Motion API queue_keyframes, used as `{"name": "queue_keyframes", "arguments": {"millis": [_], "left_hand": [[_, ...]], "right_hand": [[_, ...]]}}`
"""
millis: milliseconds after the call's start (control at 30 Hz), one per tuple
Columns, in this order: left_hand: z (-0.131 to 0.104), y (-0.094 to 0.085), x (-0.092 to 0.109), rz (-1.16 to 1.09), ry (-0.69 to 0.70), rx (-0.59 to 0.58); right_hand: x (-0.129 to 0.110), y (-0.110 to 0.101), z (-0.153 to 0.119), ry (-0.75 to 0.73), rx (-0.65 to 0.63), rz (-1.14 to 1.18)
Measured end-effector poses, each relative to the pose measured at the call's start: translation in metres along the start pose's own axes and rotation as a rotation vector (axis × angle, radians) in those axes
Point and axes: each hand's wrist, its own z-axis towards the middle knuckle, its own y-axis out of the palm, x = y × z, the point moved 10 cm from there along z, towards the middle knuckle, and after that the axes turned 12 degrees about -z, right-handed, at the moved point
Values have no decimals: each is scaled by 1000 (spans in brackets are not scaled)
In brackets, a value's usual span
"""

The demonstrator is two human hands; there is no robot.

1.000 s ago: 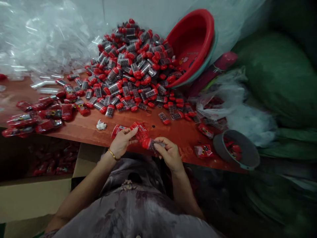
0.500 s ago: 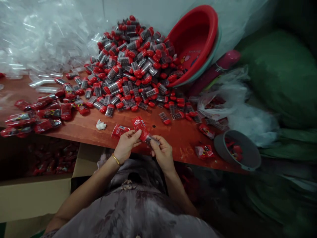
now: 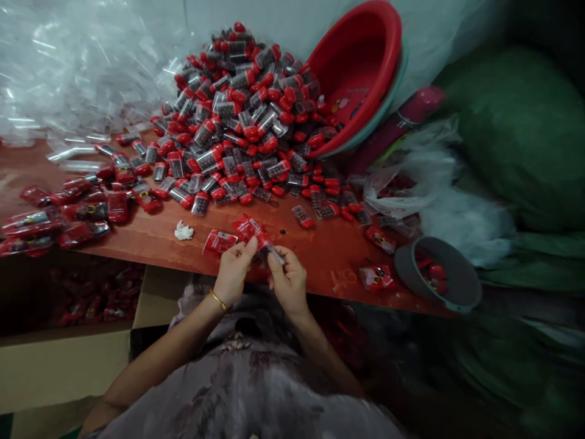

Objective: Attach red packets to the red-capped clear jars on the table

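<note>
Between my hands, over the table's front edge, is a red printed plastic packet [image 3: 249,227]. My left hand [image 3: 233,268] pinches the packet with thumb and fingers. My right hand [image 3: 289,277] is closed on the clear, dark-looking end of a small tube [image 3: 276,255] at the packet's lower right; how far the tube sits inside the packet is hidden by my fingers. Just left of my hands, a flat stack of red packets [image 3: 219,242] lies on the table. Behind rises a big heap of clear tubes with red caps [image 3: 237,122], dark pieces inside.
Filled red packets [image 3: 86,210] lie at the left, above an open cardboard box [image 3: 68,360]. Clear empty tubes [image 3: 82,79] pile up behind. A red basin [image 3: 388,61] leans at the heap's right. A grey bowl [image 3: 406,268] and crumpled white tissue [image 3: 183,231] sit near the front edge.
Both hands have shifted slightly left, and the right hand has come closer to the left. The packet and tube stay in their grip. The whole view has moved a little.
</note>
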Motion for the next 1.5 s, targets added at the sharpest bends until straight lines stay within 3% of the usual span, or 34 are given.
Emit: {"name": "queue_keyframes", "arguments": {"millis": [200, 400, 500, 633, 700, 767, 933, 1067, 1333, 1500], "left_hand": [[2, -5, -3, 71, 4, -36], [3, 0, 16, -8, 38, 53], [5, 5, 17, 24, 4, 1], [3, 10, 6, 154, -107, -148], [0, 10, -1, 198, -161, -188], [-2, 11, -2, 184, -155, -195], [1, 10, 9, 74, 15, -157], [2, 8, 3, 128, 1, -169], [-2, 13, 5, 224, 62, -153], [2, 24, 6, 336, 151, -209]], "right_hand": [[-2, 1, -1, -19, 82, -9], [-23, 0, -5, -181, 91, -191], [-12, 4, -6, -85, 65, -107], [6, 34, -8, 143, -130, 269], [6, 40, -9, 188, -161, 387], [5, 36, -9, 181, -132, 379], [0, 15, -5, 86, -33, 176], [-1, 9, -4, 59, 5, 97], [4, 10, -5, 141, 18, 201], [15, -14, -4, 32, 131, 8]]}}
